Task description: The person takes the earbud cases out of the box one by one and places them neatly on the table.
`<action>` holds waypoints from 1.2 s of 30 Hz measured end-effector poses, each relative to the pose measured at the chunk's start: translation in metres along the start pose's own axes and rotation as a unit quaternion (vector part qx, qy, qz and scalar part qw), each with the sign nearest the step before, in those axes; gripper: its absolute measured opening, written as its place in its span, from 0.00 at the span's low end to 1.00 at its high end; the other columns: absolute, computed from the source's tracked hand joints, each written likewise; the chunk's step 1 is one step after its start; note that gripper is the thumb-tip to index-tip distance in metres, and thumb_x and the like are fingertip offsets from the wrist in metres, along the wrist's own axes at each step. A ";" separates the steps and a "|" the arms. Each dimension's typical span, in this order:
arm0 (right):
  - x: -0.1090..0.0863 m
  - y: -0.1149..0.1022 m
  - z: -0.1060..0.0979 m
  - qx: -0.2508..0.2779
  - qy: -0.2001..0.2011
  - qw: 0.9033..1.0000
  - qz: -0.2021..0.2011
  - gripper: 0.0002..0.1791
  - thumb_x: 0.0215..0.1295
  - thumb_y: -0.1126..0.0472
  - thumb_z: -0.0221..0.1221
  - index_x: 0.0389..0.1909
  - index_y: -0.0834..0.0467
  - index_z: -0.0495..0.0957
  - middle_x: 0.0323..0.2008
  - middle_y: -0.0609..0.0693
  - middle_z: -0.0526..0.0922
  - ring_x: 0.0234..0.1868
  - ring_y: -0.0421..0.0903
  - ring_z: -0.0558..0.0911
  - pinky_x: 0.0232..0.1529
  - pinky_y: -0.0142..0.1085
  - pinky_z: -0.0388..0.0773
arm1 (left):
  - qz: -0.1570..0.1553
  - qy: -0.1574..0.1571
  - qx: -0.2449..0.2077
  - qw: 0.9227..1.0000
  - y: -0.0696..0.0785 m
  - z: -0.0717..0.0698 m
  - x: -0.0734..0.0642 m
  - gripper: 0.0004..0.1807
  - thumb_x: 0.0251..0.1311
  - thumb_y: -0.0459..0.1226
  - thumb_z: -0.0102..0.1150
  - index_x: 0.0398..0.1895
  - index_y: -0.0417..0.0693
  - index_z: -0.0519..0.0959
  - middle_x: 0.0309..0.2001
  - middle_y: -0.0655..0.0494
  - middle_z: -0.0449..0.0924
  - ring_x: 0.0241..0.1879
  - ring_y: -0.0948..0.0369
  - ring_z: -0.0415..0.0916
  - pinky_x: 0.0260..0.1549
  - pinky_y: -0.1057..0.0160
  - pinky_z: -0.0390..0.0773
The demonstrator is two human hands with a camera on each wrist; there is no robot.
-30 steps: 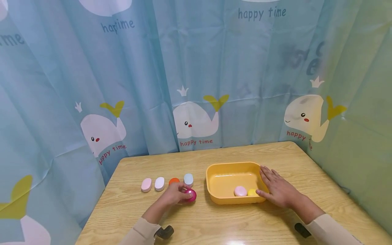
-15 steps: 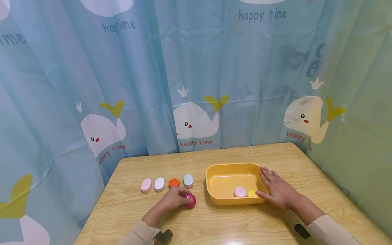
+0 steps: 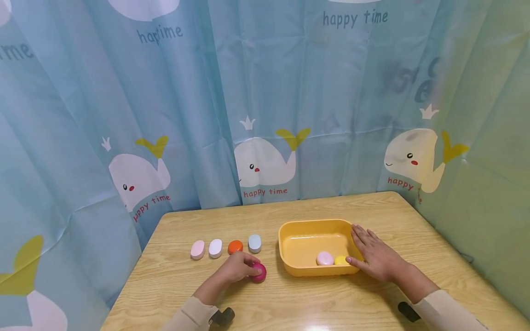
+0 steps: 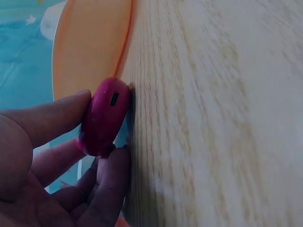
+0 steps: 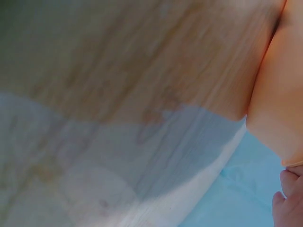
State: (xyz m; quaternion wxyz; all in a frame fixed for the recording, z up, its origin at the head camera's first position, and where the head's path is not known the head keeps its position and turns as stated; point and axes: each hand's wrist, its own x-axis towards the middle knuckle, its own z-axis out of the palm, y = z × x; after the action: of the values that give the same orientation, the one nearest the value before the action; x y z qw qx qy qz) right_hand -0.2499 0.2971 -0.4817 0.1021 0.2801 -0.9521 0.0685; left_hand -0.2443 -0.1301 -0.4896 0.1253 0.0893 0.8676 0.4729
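Note:
My left hand [image 3: 238, 267] pinches a glossy magenta earbud case [image 3: 258, 272] between thumb and fingers, low over the table. In the left wrist view a small charging port shows on the edge of the earbud case [image 4: 104, 116]. Just beyond that hand lie a pink case [image 3: 198, 249], a white case [image 3: 216, 248], an orange case [image 3: 235, 247] and a light grey-blue case [image 3: 254, 243], in a row. With straight fingers, my right hand [image 3: 378, 257] rests against the right side of a yellow plastic bin [image 3: 290, 268].
Inside the bin, a pink round case [image 3: 325, 258] and a yellow one [image 3: 340, 260] lie near the front wall; the right thumb is close to the yellow one. A wooden table [image 3: 314, 303] carries everything, with a blue whale-print curtain [image 3: 339, 92] behind it.
My left hand has drawn the magenta earbud case a little toward me, away from the row, uncovering the orange case. My right hand has stayed at the bin.

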 end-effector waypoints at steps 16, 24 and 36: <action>0.000 0.000 0.001 -0.003 0.004 1.000 -0.003 0.46 0.70 0.38 0.50 0.69 0.74 0.57 0.72 0.67 0.52 0.72 0.62 0.54 0.72 0.50 0.46 | -0.002 0.016 0.027 1.000 0.001 0.003 -0.002 0.11 0.50 0.34 0.74 0.36 0.38 0.85 0.29 0.55 0.81 0.28 0.59 0.74 0.26 0.63 0.80; 0.000 0.001 0.001 0.003 0.009 1.000 -0.007 0.45 0.70 0.38 0.50 0.68 0.75 0.58 0.72 0.67 0.53 0.72 0.63 0.54 0.70 0.54 0.49 | -0.026 0.024 0.025 0.999 0.005 0.002 -0.003 0.11 0.50 0.34 0.74 0.36 0.39 0.84 0.30 0.53 0.80 0.29 0.58 0.75 0.28 0.61 0.81; 0.000 0.001 0.000 0.013 0.005 1.000 -0.006 0.45 0.70 0.39 0.50 0.69 0.75 0.56 0.72 0.68 0.52 0.72 0.63 0.53 0.70 0.54 0.48 | -0.013 0.021 0.002 1.000 0.012 -0.011 0.005 0.12 0.57 0.37 0.69 0.39 0.39 0.82 0.30 0.53 0.78 0.27 0.57 0.75 0.26 0.61 0.81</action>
State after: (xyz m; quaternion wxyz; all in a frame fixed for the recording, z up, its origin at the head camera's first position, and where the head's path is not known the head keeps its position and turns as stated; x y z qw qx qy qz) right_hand -0.2503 0.2983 -0.4818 0.1037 0.2868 -0.9488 0.0820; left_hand -0.2518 -0.1311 -0.4744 0.1127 0.0685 0.8721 0.4712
